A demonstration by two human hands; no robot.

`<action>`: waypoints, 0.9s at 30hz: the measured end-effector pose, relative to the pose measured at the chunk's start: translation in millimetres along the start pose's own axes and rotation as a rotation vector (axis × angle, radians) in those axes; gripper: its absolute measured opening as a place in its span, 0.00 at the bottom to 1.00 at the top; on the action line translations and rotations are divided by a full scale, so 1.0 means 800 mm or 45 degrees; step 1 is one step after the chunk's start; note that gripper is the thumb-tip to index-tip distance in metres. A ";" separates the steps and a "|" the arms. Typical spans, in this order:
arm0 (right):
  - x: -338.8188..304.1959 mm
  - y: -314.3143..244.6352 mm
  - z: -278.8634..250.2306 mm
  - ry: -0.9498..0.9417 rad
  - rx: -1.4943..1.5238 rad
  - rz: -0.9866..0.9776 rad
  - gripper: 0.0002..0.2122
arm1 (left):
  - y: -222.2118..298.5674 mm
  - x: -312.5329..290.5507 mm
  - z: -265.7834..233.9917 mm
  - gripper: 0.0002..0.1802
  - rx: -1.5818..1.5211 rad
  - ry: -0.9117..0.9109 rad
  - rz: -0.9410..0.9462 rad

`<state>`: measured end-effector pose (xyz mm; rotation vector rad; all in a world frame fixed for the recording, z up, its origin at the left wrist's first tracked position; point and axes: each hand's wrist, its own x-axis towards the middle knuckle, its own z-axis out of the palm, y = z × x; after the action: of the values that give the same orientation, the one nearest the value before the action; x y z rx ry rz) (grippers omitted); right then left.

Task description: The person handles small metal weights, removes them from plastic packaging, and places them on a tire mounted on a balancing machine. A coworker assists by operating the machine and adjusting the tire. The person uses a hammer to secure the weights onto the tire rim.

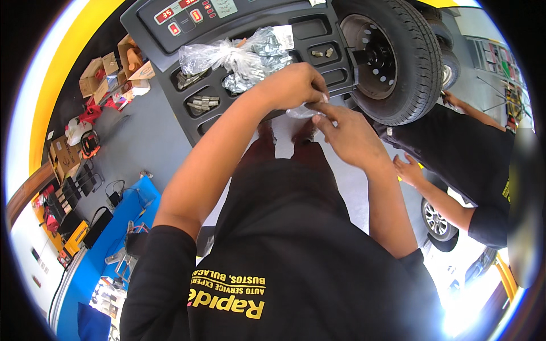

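Close together in front of me, over the near edge of the wheel balancer's grey tray (247, 105), both hands work at a small piece of clear plastic (301, 112). My left hand (297, 85) is closed in a pinch, with something small and whitish at its fingertips that I cannot make out. My right hand (351, 135) has its thumb and fingers drawn together on the plastic. Just beyond them, a knotted clear plastic bag (227, 58) of small metal pieces lies on the tray. Loose metal wheel weights (202, 103) fill a compartment to the left.
A tyre on a steel wheel (406, 62) is mounted at the balancer's right side. The control panel (190, 17) is lit at the back. A co-worker in black (455, 148) reaches in from the right. Cardboard boxes (96, 77) and a blue bench (114, 238) stand left.
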<state>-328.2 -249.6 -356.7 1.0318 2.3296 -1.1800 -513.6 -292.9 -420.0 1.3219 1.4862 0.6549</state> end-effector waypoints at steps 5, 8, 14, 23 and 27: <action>0.059 0.023 0.039 0.015 0.485 0.351 0.19 | 0.010 -0.015 0.010 0.22 -0.589 0.332 0.154; 0.064 0.036 0.053 0.186 0.509 0.306 0.20 | 0.000 -0.055 0.041 0.24 -0.367 0.603 -0.180; 0.056 0.047 0.064 0.189 0.485 0.125 0.16 | -0.028 -0.077 0.085 0.15 -0.513 0.724 -0.322; 0.088 0.074 0.104 -0.124 0.733 0.338 0.12 | -0.031 -0.084 0.130 0.09 -0.395 0.861 -0.054; 0.101 0.069 0.117 0.108 0.388 0.130 0.11 | -0.045 -0.089 0.126 0.09 -0.400 0.845 -0.098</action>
<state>-345.8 -265.9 -489.8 1.3087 2.1717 -1.5091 -442.9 -390.6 -465.0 0.8299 1.8406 1.3021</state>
